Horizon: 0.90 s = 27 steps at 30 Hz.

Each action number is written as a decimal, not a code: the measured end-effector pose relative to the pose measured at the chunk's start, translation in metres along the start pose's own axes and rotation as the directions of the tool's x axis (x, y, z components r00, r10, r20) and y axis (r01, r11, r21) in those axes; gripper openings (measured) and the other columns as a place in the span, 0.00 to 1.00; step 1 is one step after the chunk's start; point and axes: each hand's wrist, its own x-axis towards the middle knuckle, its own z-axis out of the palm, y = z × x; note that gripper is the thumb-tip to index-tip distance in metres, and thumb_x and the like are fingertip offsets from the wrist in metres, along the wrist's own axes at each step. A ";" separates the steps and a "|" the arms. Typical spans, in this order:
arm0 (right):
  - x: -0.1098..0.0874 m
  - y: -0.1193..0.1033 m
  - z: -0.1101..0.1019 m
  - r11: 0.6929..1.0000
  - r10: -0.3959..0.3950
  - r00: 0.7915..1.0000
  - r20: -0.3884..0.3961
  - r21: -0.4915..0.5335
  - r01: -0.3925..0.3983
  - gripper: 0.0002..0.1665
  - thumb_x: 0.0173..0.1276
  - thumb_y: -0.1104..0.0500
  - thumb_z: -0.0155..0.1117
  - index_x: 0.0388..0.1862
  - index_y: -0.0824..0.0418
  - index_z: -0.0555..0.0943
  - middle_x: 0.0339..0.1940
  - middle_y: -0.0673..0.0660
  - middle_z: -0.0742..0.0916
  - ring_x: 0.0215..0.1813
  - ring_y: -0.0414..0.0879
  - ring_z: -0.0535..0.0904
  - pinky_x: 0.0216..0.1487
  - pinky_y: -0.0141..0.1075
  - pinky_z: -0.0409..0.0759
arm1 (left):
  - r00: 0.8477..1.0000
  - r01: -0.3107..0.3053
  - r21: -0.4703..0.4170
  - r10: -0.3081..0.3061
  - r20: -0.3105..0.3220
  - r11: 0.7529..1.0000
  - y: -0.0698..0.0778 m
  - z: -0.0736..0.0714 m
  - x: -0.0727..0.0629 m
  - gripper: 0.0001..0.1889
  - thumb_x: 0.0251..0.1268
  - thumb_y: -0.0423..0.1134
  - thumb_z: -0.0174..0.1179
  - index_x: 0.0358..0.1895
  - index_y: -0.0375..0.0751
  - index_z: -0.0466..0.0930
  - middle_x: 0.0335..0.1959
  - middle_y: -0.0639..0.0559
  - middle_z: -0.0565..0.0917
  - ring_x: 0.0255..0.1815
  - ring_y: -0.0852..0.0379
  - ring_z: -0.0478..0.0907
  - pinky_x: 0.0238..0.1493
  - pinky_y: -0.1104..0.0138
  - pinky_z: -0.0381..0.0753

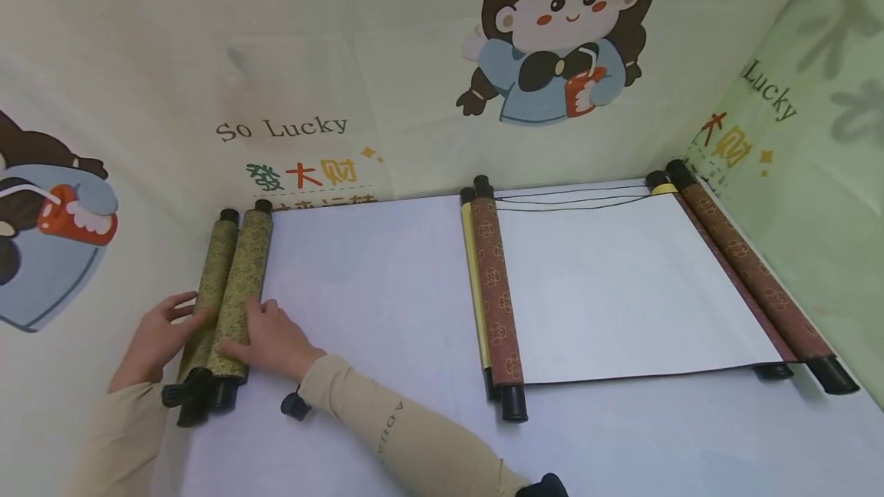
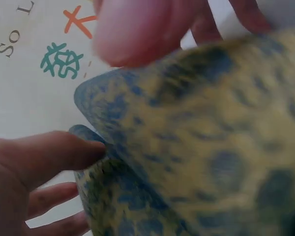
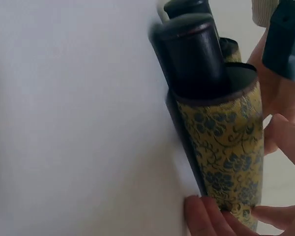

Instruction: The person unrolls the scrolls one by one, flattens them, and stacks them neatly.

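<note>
Two rolled scrolls covered in green-gold floral brocade, with black end knobs, lie side by side at the left of the white table. My left hand holds the left scroll, its thumb across the top and its fingers along the outer side. My right hand grips the right scroll near its lower half. In the right wrist view, the right hand's fingers wrap the patterned roll from both sides. The fingers' undersides are hidden.
A partly unrolled scroll with blank white paper lies to the right, between a red-brown patterned roll and another roll. Dark cords cross its far end. Printed cloth walls stand behind and at both sides.
</note>
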 end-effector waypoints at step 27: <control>0.005 -0.009 -0.008 0.980 0.113 0.993 0.040 0.161 -0.118 0.52 0.60 0.51 0.74 0.77 0.58 0.56 0.65 0.57 0.77 0.60 0.39 0.76 0.52 0.24 0.75 | 1.000 0.023 0.003 -0.023 -0.006 1.000 -0.003 0.008 -0.011 0.45 0.70 0.54 0.59 0.76 0.26 0.49 0.62 0.21 0.72 0.33 0.81 0.71 0.34 0.72 0.76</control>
